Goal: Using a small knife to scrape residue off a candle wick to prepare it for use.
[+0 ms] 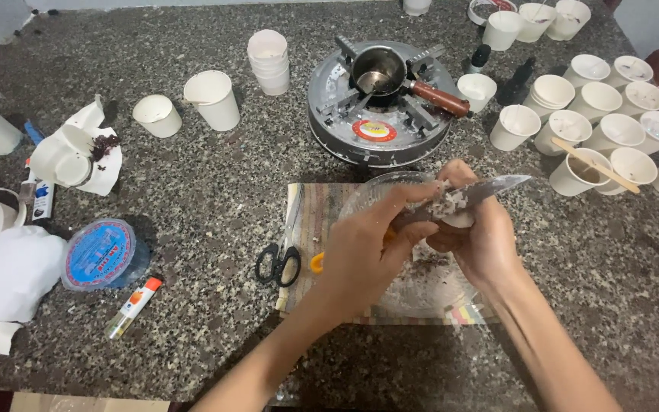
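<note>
Both hands meet over a clear bowl (421, 282) on a striped mat (322, 221), near table edge. Left hand (364, 255) is curled, fingers closed around a knife handle; blade (497, 185) sticks out right, smeared with grey-white crumbs. Right hand (476, 233) is cupped around a small pale lump (451, 207), thumb on top, lump touching the blade. Can't tell what the lump is. Hands block most of the bowl. Scissors (279, 263), black handles, lie at the mat's left edge. Further left: small tube with orange cap (133, 307), round blue-labelled tub with red rim (101, 255), white cloth (9, 271). Beyond the mat, round grey stove (379, 107) with red-yellow sticker on front, small metal pot (379, 72) with brown handle on top. Left of the stove: loose white cups (211, 99) and a cup stack (269, 61). Right: dense cluster of white cups (612, 133), one holding a wooden stick (595, 165). Two dark bottles (516, 82) just right of the stove. Granite table (207, 183) throughout.
</note>
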